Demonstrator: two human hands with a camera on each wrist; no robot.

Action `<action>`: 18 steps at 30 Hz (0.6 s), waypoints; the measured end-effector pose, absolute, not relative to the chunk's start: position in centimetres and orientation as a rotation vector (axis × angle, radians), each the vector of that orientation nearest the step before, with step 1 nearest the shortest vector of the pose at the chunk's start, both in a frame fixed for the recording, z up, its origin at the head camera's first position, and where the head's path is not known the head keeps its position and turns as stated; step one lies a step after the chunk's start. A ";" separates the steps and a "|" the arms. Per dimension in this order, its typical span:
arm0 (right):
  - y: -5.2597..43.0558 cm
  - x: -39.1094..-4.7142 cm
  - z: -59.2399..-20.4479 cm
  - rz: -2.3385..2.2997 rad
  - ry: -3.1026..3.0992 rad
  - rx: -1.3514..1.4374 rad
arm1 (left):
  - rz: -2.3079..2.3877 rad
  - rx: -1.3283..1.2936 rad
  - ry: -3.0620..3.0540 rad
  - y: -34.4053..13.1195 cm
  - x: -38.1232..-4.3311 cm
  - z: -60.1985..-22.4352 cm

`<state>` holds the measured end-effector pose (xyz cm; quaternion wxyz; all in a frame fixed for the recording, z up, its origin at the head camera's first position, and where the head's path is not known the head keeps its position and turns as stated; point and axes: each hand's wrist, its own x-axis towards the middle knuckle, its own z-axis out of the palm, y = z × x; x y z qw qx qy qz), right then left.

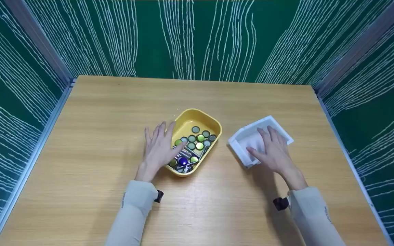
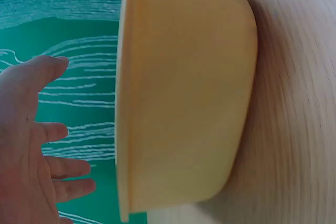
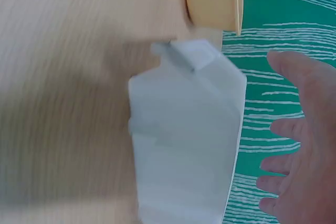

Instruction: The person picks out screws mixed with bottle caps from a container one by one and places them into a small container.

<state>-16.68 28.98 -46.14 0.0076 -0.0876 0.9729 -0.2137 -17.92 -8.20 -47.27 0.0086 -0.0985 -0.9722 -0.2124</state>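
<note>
A yellow plastic bin (image 1: 197,114) sits on the table, holding round green and greyish bottle caps (image 1: 199,146), slim metal pieces (image 1: 184,153) and a shiny blue-purple round piece (image 1: 182,161). Over its left side my left hand (image 1: 158,148) is spread, the thumb reaching across the contents; in the left wrist view the fingers stay apart from the bin wall (image 2: 184,98). To the right lies a white angular open container (image 1: 246,140). My right hand (image 1: 275,152) hovers above it with relaxed, spread fingers, apart from its wall (image 3: 184,129) in the right wrist view.
Both containers stand on a wooden table (image 1: 115,99). Green panels with white wavy lines (image 1: 204,41) surround it at the back and sides, with metal frame posts (image 1: 36,37) at the corners. Dark straps (image 1: 280,204) sit at both wrists.
</note>
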 end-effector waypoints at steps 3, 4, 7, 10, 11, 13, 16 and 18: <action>27.9 -17.1 -46.0 -0.688 3.029 -0.301 | -0.709 -0.291 -3.048 -8.9 -18.3 -47.4; 27.5 -17.2 -45.9 -0.695 3.023 -0.315 | -0.725 -0.285 -3.050 -9.1 -18.5 -47.5; 26.1 -17.6 -45.7 -0.700 3.018 -0.370 | -0.774 -0.260 -3.060 -9.6 -18.9 -47.6; 24.6 -18.0 -45.6 -0.707 3.033 -0.437 | -0.811 -0.240 -3.074 -10.2 -19.3 -47.7; 24.2 -18.1 -45.7 -0.707 3.038 -0.457 | -0.823 -0.229 -3.081 -10.3 -19.3 -47.8; 23.3 -18.1 -45.7 -0.708 3.043 -0.499 | -0.835 -0.220 -3.092 -10.5 -19.5 -47.9; 22.2 -18.2 -45.8 -0.688 3.046 -0.555 | -0.874 -0.212 -3.098 -10.6 -19.5 -48.1; 21.5 -18.2 -45.9 -0.664 3.038 -0.578 | -0.913 -0.211 -3.100 -10.6 -19.6 -48.2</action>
